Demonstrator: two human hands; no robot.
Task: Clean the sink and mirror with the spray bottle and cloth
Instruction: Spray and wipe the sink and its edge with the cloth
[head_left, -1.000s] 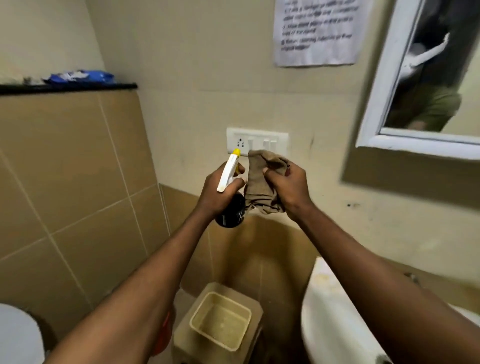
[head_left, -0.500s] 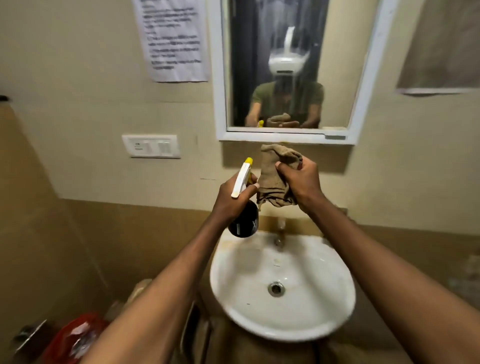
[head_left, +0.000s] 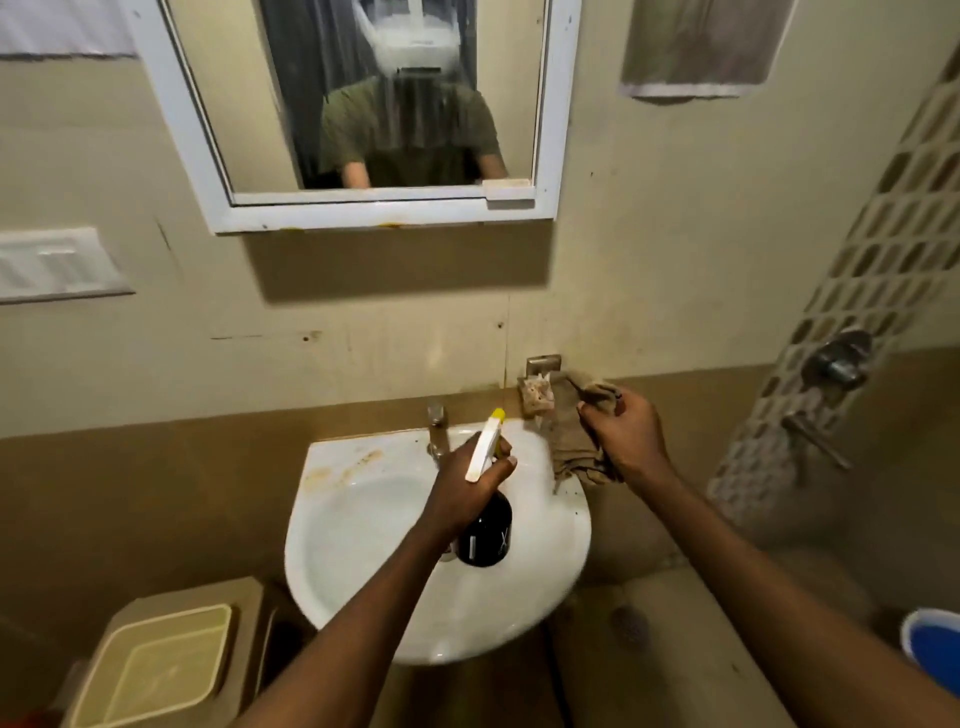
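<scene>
I'm looking at a small bathroom | white wall-hung sink (head_left: 363, 530) with tap (head_left: 437, 428) | framed mirror (head_left: 363, 104) hanging above | tiled walls | shower valve (head_left: 837, 358) showing at right

A: Quick tally from my feed, what did you log?

B: I counted two hands, left hand (head_left: 467, 488) and right hand (head_left: 626, 434). One spray bottle (head_left: 485, 519), one cloth (head_left: 574, 441).

A: Fixtures?

B: One sink (head_left: 363, 545), one tap (head_left: 437, 428) on it, one mirror (head_left: 260, 104). One switch plate (head_left: 52, 265) on the wall. I also saw one lidded bin (head_left: 156, 670) lower left.

A: Anything on the right?

B: One wall valve (head_left: 836, 358), one blue-and-white tub (head_left: 932, 647) cut by the edge. One soap holder (head_left: 540, 387) by the cloth. Two paper sheets, sheet one (head_left: 62, 31) and sheet two (head_left: 701, 47).

A: People?

B: One reflection (head_left: 410, 130), blurred.
</scene>
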